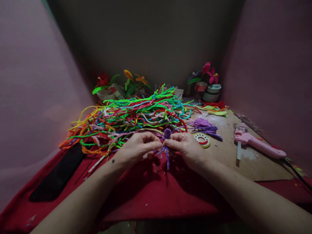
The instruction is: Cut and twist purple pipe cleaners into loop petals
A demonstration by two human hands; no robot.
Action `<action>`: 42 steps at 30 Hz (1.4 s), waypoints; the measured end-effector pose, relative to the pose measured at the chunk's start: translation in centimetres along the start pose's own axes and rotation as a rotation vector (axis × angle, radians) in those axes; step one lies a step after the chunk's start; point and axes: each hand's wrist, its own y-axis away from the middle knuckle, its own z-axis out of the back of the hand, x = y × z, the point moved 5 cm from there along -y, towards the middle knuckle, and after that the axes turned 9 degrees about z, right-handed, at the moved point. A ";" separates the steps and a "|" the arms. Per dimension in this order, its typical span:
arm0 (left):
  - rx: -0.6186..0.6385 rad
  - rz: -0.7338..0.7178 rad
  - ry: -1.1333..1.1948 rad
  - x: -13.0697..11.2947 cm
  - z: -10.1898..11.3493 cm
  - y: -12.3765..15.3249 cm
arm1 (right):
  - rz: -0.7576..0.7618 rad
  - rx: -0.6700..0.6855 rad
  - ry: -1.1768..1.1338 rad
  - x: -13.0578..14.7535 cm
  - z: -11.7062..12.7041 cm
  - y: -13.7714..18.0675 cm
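Note:
My left hand [137, 148] and my right hand [186, 148] meet in the middle above a red cloth [158, 195]. Both pinch a purple pipe-cleaner piece [167, 143] with a small loop on top and loose ends hanging down between them. The fingers of both hands are closed on it. Just behind my hands lies a big heap of mixed-colour pipe cleaners [131, 118].
A pink glue gun [255, 143] lies on a brown board [243, 159] at the right. Near it are a tape roll [202, 139], purple pipe-cleaner bits [203, 125], pipe-cleaner flowers [131, 79] and jars [211, 92] at the back. A black flat object [58, 175] lies left.

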 end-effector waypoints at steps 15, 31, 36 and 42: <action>-0.480 -0.557 -0.570 -1.3 0.1 2.0 | 0.043 -0.076 0.150 -0.3 0.7 -0.1; 0.041 0.001 0.460 1.0 -1.7 -0.7 | 0.177 -0.069 -0.059 0.4 -0.2 0.2; 0.025 -0.002 0.367 0.9 -2.1 -0.3 | 0.341 -0.135 0.359 1.4 0.7 0.3; -0.010 0.006 0.438 1.1 -2.5 -0.5 | 0.639 -0.133 0.682 2.6 -0.1 1.4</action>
